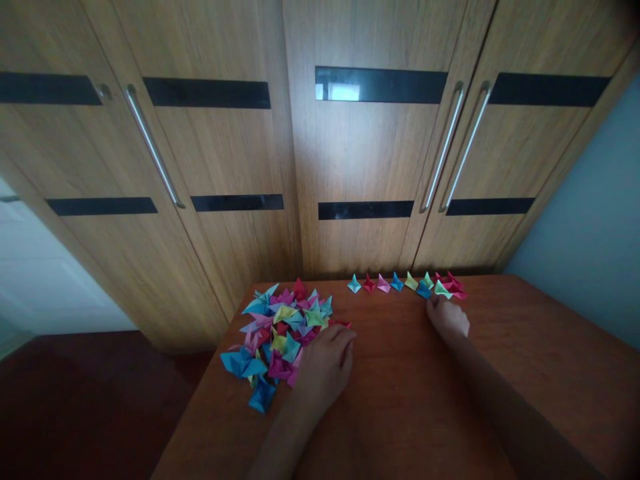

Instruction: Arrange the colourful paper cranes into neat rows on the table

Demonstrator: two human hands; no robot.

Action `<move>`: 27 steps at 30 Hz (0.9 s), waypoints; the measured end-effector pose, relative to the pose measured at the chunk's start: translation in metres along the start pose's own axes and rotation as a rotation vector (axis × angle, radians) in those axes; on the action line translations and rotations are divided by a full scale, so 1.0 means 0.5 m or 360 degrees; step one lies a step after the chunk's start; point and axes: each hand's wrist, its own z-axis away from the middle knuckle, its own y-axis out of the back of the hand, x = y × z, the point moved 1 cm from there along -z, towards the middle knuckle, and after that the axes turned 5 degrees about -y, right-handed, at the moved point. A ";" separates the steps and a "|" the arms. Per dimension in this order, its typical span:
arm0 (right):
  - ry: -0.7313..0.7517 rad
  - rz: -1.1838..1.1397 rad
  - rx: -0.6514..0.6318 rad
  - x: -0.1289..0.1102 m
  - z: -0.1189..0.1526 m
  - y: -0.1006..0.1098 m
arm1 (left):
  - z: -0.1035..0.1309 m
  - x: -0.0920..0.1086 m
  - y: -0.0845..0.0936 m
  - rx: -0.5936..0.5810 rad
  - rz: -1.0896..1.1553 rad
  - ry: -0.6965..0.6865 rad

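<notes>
Reddish-brown tabletop [390, 407] spreads beneath the left hand [325, 363] and right hand [449, 319], fingers curled, hold unclear, folded papers [285, 313] near them, wooden wardrobe [367, 153] beyond.

No readable writing anywhere in view
No letters, numbers, labels, brands or signs can be made out on the folded papers [285, 313], the table [393, 393], the cupboard doors [365, 150] or the dark strips [400, 87] across them.

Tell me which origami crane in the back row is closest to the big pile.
The light blue crane, leftmost of them, beside a red crane; every other one sits farther from the pile.
</notes>
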 end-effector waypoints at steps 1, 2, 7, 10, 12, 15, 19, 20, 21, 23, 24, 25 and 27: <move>0.0026 -0.0002 -0.0008 -0.001 0.016 -0.002 | -0.002 -0.006 0.008 0.0021 -0.0012 0.0024; 0.0064 0.0000 -0.0020 -0.004 0.033 -0.004 | -0.004 -0.014 0.017 0.0042 -0.0031 0.0058; 0.0387 -0.0022 -0.0103 -0.027 0.135 -0.017 | 0.009 -0.068 0.078 0.0112 -0.0231 0.0276; 0.0578 -0.0072 -0.0139 -0.040 0.183 -0.020 | 0.037 -0.097 0.108 0.0034 -0.0361 0.0359; 0.0668 -0.0113 -0.0134 -0.045 0.203 -0.021 | 0.060 -0.109 0.121 -0.0037 -0.0438 0.0413; 0.0729 -0.0171 -0.0095 -0.046 0.215 -0.022 | 0.090 -0.113 0.128 -0.0136 -0.0518 0.0503; 0.0739 -0.0204 -0.0101 -0.042 0.216 -0.022 | 0.113 -0.104 0.124 -0.0227 -0.0532 0.0545; 0.0747 -0.0216 -0.0101 -0.042 0.216 -0.021 | 0.117 -0.102 0.122 -0.0236 -0.0533 0.0548; 0.0756 -0.0230 -0.0099 -0.041 0.216 -0.021 | 0.120 -0.099 0.120 -0.0239 -0.0537 0.0549; 0.0768 -0.0258 -0.0092 -0.041 0.217 -0.018 | 0.124 -0.093 0.117 -0.0216 -0.0549 0.0541; 0.0769 -0.0269 -0.0092 -0.041 0.218 -0.017 | 0.126 -0.090 0.116 -0.0193 -0.0552 0.0530; 0.0770 -0.0277 -0.0095 -0.041 0.219 -0.016 | 0.126 -0.087 0.115 -0.0168 -0.0549 0.0508; 0.0775 -0.0291 -0.0101 -0.041 0.220 -0.014 | 0.126 -0.079 0.112 -0.0130 -0.0519 0.0434</move>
